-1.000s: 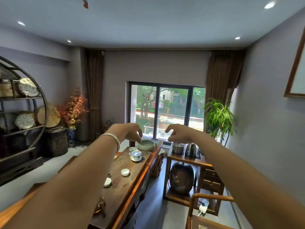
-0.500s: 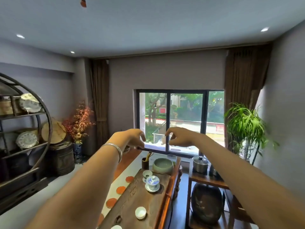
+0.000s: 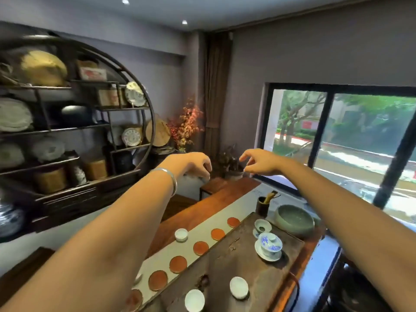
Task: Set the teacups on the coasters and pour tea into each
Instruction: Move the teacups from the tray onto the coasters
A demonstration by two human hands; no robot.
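Swinging left and tipping downward, the view now takes in a round display shelf (image 3: 74, 122) and much more of the tabletop, while both arms remain stretched forward at about the same height as a moment ago. Left hand (image 3: 191, 164) and right hand (image 3: 258, 162) hover in mid-air with fingers loosely curled and drooping, holding nothing and touching nothing.

Everything the task needs lies below and nearer the body than the fingertips. Two white teacups (image 3: 239, 287) (image 3: 195, 300) sit on the dark tea tray (image 3: 236, 251), well apart from both hands, and a third teacup (image 3: 181, 234) stands on the pale runner (image 3: 202, 235) beside the coasters rather than on one. The orange coasters (image 3: 178, 264) run in a diagonal line from near-left to far-right, under and just right of the left forearm, so their long axis roughly follows that arm. A blue-and-white lidded gaiwan (image 3: 269, 244) rests on its saucer, below the right forearm.

Judging from this layout, no cup is yet on a coaster. The left hand looks better placed for the coaster row and the stray cup; the right for the tray cups and the gaiwan. Either must drop down and draw back first.
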